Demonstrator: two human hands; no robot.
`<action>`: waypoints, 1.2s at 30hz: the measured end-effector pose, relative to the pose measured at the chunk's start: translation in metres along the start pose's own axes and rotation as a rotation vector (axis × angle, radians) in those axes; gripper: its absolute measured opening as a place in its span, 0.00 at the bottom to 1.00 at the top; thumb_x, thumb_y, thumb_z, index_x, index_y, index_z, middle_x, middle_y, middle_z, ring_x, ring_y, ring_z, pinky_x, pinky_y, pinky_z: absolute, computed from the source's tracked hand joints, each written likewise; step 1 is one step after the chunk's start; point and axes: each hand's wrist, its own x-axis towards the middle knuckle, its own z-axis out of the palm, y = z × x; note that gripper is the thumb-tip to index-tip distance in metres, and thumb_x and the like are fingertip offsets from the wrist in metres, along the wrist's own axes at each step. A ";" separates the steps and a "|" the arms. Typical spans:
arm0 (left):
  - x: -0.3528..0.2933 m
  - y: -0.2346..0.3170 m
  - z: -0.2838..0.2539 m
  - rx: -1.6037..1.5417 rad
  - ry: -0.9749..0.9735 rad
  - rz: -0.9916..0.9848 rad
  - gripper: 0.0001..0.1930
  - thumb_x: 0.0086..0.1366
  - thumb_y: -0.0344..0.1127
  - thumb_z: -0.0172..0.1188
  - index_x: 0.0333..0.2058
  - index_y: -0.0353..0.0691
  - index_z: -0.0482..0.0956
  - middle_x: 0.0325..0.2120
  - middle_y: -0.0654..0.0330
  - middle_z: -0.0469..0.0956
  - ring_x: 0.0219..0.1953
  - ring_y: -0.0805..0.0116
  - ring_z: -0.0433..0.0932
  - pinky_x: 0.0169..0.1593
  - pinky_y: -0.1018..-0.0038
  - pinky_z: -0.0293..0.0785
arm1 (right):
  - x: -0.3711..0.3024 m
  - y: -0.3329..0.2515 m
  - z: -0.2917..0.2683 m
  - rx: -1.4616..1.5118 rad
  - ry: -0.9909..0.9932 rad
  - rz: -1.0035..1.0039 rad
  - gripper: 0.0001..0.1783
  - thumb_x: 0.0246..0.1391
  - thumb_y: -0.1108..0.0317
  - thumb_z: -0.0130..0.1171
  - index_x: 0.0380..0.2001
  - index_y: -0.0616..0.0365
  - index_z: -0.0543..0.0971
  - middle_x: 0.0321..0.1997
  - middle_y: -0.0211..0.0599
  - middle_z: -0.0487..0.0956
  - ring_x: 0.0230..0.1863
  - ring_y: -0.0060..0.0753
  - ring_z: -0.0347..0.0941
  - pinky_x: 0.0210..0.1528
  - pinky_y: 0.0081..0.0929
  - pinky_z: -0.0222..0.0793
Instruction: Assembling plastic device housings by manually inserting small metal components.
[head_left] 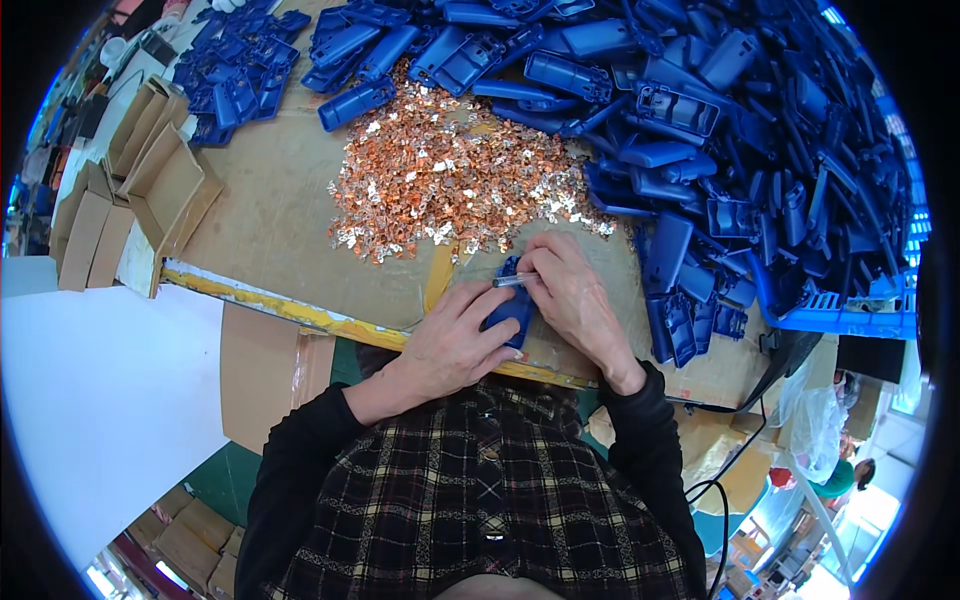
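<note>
A blue plastic housing (508, 318) lies at the table's near edge, partly covered by my hands. My left hand (460, 335) curls over its left side, fingers gripping it. Pinched in my right hand (572, 292) is a thin, pen-like tool (515, 280) with a clear, shiny shaft, its tip pointing left across the top of the housing. What the tip touches is hidden by my fingers. Just beyond my hands spreads a heap of small copper and silver metal pieces (450, 170).
Blue housings (680, 110) pile up across the back and right, beside a blue crate (850, 315). Smaller blue parts (240, 70) lie at the far left. Open cardboard boxes (170, 190) stand on the left. The table's yellow-taped edge (290, 310) runs before me; a black cable (725, 500) hangs at right.
</note>
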 end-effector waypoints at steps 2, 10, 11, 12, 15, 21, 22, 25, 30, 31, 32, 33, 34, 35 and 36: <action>0.000 0.000 0.000 0.000 0.003 0.000 0.16 0.55 0.41 0.67 0.39 0.41 0.75 0.50 0.52 0.69 0.52 0.48 0.68 0.54 0.56 0.69 | 0.000 0.000 0.000 0.037 -0.015 0.021 0.04 0.51 0.75 0.60 0.31 0.62 0.75 0.40 0.41 0.73 0.45 0.46 0.71 0.46 0.35 0.69; 0.001 0.000 -0.001 -0.038 0.009 0.009 0.16 0.54 0.39 0.67 0.38 0.41 0.75 0.49 0.52 0.69 0.52 0.49 0.68 0.54 0.57 0.68 | 0.000 0.000 0.004 0.032 -0.019 0.108 0.08 0.48 0.78 0.58 0.34 0.63 0.73 0.40 0.42 0.72 0.43 0.47 0.70 0.44 0.35 0.69; 0.001 0.000 -0.001 -0.036 0.009 0.008 0.16 0.54 0.39 0.67 0.38 0.41 0.75 0.49 0.52 0.69 0.52 0.49 0.68 0.55 0.57 0.68 | 0.001 0.000 0.003 0.051 -0.026 0.118 0.09 0.48 0.79 0.58 0.35 0.63 0.73 0.40 0.42 0.72 0.42 0.46 0.70 0.44 0.34 0.69; 0.001 -0.001 -0.001 -0.034 0.009 0.006 0.16 0.53 0.39 0.67 0.38 0.41 0.75 0.49 0.52 0.69 0.52 0.49 0.68 0.55 0.57 0.68 | 0.001 0.001 0.002 0.050 -0.024 0.120 0.09 0.48 0.79 0.58 0.35 0.63 0.73 0.40 0.42 0.72 0.42 0.46 0.70 0.44 0.34 0.69; 0.000 -0.001 0.001 -0.034 0.014 0.000 0.16 0.53 0.38 0.67 0.38 0.41 0.75 0.49 0.52 0.68 0.52 0.49 0.68 0.54 0.57 0.68 | 0.002 -0.004 -0.003 0.102 -0.040 0.148 0.07 0.51 0.79 0.57 0.35 0.62 0.72 0.38 0.37 0.72 0.42 0.38 0.71 0.43 0.32 0.68; 0.005 0.002 0.000 0.036 -0.050 0.001 0.17 0.55 0.41 0.66 0.40 0.43 0.74 0.49 0.52 0.68 0.53 0.49 0.67 0.56 0.57 0.67 | 0.002 -0.002 0.004 1.276 0.105 0.308 0.06 0.65 0.69 0.53 0.41 0.58 0.71 0.34 0.29 0.68 0.36 0.24 0.64 0.43 0.24 0.61; 0.005 0.001 0.000 0.034 -0.053 0.003 0.17 0.55 0.41 0.66 0.40 0.43 0.74 0.49 0.52 0.68 0.53 0.49 0.67 0.56 0.57 0.67 | 0.003 -0.003 0.008 1.375 0.109 0.304 0.07 0.66 0.65 0.52 0.40 0.58 0.70 0.32 0.30 0.68 0.35 0.24 0.62 0.42 0.23 0.59; 0.004 0.002 0.001 0.068 -0.078 -0.010 0.17 0.56 0.43 0.65 0.41 0.43 0.74 0.50 0.52 0.68 0.53 0.50 0.67 0.56 0.57 0.66 | 0.000 0.004 0.015 1.465 0.097 0.267 0.11 0.68 0.61 0.48 0.36 0.57 0.68 0.29 0.31 0.66 0.32 0.23 0.58 0.40 0.23 0.56; 0.004 0.000 0.000 0.061 -0.093 0.001 0.16 0.57 0.44 0.63 0.40 0.43 0.73 0.50 0.52 0.68 0.53 0.50 0.67 0.56 0.56 0.65 | -0.002 0.001 0.012 1.360 0.002 0.263 0.17 0.70 0.57 0.42 0.28 0.56 0.65 0.28 0.31 0.65 0.31 0.23 0.56 0.38 0.24 0.54; 0.005 0.000 0.000 0.058 -0.093 -0.001 0.16 0.57 0.44 0.63 0.40 0.43 0.73 0.50 0.52 0.68 0.53 0.50 0.67 0.56 0.56 0.65 | -0.002 0.000 0.012 1.323 -0.012 0.279 0.18 0.70 0.58 0.43 0.27 0.56 0.65 0.28 0.31 0.65 0.31 0.23 0.56 0.38 0.24 0.54; 0.005 0.000 0.000 0.055 -0.091 -0.002 0.16 0.57 0.45 0.63 0.40 0.43 0.73 0.50 0.52 0.68 0.53 0.50 0.67 0.56 0.56 0.65 | -0.002 0.000 0.012 1.287 -0.028 0.295 0.18 0.70 0.58 0.43 0.26 0.57 0.66 0.27 0.30 0.64 0.31 0.23 0.56 0.38 0.24 0.53; 0.005 0.000 -0.001 0.051 -0.090 -0.004 0.16 0.57 0.45 0.63 0.39 0.44 0.73 0.50 0.52 0.68 0.53 0.50 0.67 0.56 0.56 0.65 | -0.003 -0.001 0.012 1.287 -0.031 0.298 0.18 0.70 0.58 0.43 0.26 0.57 0.66 0.27 0.30 0.64 0.31 0.23 0.56 0.38 0.24 0.53; 0.005 0.000 -0.001 0.048 -0.090 -0.008 0.16 0.57 0.45 0.63 0.39 0.44 0.73 0.50 0.52 0.68 0.53 0.50 0.67 0.56 0.56 0.65 | -0.003 -0.001 0.012 1.278 -0.027 0.287 0.19 0.69 0.58 0.43 0.26 0.57 0.66 0.27 0.30 0.64 0.31 0.23 0.56 0.38 0.24 0.53; 0.006 -0.001 -0.001 0.041 -0.085 -0.002 0.16 0.57 0.45 0.63 0.39 0.44 0.73 0.50 0.52 0.68 0.53 0.50 0.67 0.57 0.56 0.65 | -0.004 -0.002 0.012 1.269 -0.023 0.277 0.19 0.69 0.58 0.43 0.25 0.57 0.66 0.27 0.30 0.64 0.31 0.23 0.56 0.38 0.24 0.53; 0.006 -0.001 -0.001 0.034 -0.079 0.004 0.16 0.57 0.44 0.63 0.39 0.44 0.73 0.49 0.52 0.69 0.53 0.50 0.67 0.57 0.56 0.65 | -0.003 -0.002 0.012 1.270 -0.027 0.282 0.19 0.69 0.58 0.43 0.25 0.57 0.66 0.27 0.30 0.64 0.31 0.23 0.56 0.38 0.24 0.53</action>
